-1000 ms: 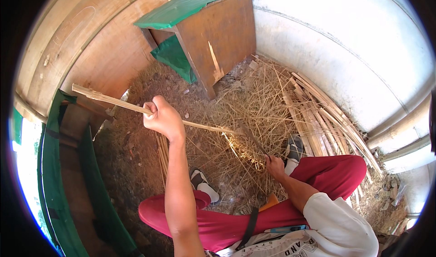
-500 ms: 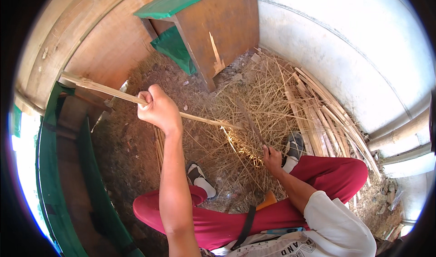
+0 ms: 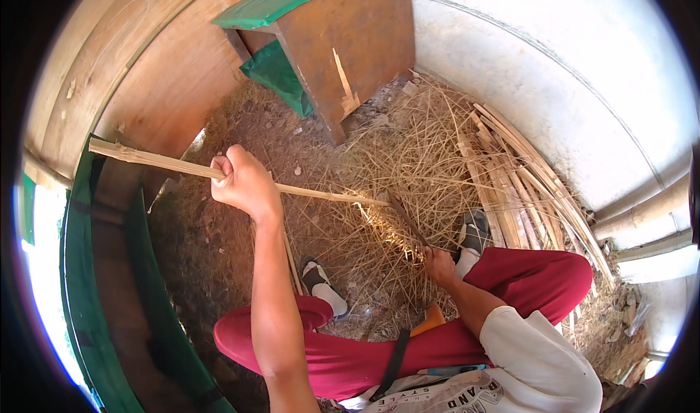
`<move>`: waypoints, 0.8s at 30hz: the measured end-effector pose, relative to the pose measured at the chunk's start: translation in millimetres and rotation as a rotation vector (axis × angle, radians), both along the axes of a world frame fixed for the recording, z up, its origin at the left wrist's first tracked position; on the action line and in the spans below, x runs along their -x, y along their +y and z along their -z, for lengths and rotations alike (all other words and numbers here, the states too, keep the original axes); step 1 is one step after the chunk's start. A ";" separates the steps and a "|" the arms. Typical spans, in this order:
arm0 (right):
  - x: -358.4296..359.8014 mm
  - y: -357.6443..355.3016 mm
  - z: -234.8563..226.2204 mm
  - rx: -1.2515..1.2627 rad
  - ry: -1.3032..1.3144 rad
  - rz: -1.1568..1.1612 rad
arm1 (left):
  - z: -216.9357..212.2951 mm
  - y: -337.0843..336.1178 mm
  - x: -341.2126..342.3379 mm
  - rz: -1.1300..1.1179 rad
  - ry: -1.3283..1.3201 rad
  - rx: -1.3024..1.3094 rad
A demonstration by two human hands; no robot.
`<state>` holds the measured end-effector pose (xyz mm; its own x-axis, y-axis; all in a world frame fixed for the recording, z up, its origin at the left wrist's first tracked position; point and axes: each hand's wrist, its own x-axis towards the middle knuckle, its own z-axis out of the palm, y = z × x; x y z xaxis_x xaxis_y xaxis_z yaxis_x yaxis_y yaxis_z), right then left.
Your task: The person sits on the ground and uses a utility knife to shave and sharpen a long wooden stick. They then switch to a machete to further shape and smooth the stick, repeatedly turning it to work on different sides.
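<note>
My left hand [image 3: 246, 184] is closed in a fist round a long pale bamboo strip [image 3: 160, 162]. The strip slants across the view, its thicker end at the far left and its thin end over the shavings, with fine curls along that thin end. My right hand [image 3: 440, 267] grips the handle of a dark-bladed knife [image 3: 409, 221], which points away from me and to the left. The blade's upper part lies right by the strip's thin end; whether the two touch, I cannot tell. My fingers mostly hide the knife's handle.
Thin shavings [image 3: 343, 245] litter the ground between my feet. Several split bamboo strips [image 3: 521, 194] are piled by the white wall [image 3: 561, 70] at right. A wooden cabinet [image 3: 350, 45] with a green top stands ahead; a green-edged frame [image 3: 91, 282] is at left.
My left hand has come lower and slightly left, and the strip slopes less than before. The knife's tip has shifted down and right, close to the strip's thin end.
</note>
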<state>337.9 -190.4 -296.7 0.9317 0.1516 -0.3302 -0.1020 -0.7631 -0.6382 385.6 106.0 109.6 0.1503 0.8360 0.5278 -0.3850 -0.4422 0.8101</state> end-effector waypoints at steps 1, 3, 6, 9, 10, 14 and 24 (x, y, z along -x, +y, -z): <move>-2.2 -1.0 -1.3 -0.033 0.010 0.019 | -1.2 -1.7 -1.2 0.001 -0.003 0.001; -4.7 -2.1 -9.3 -0.064 -0.020 0.007 | 4.0 8.2 -0.3 -0.018 0.026 -0.040; -12.4 3.2 -15.8 -0.115 -0.199 -0.017 | 3.6 7.5 -3.1 -0.010 0.031 -0.048; -23.7 15.6 -25.9 -0.177 -0.245 0.006 | 0.6 3.2 -4.7 0.019 0.013 -0.021; -24.1 18.5 -30.8 -0.200 -0.224 0.017 | 0.2 3.1 -3.1 0.024 0.009 -0.011; -8.8 -1.5 -0.5 0.123 -0.616 -0.229 | -2.7 -5.0 -8.6 0.033 0.014 0.000; -7.6 -3.2 -11.5 0.056 0.181 0.035 | 1.5 2.7 -5.8 0.037 0.032 -0.003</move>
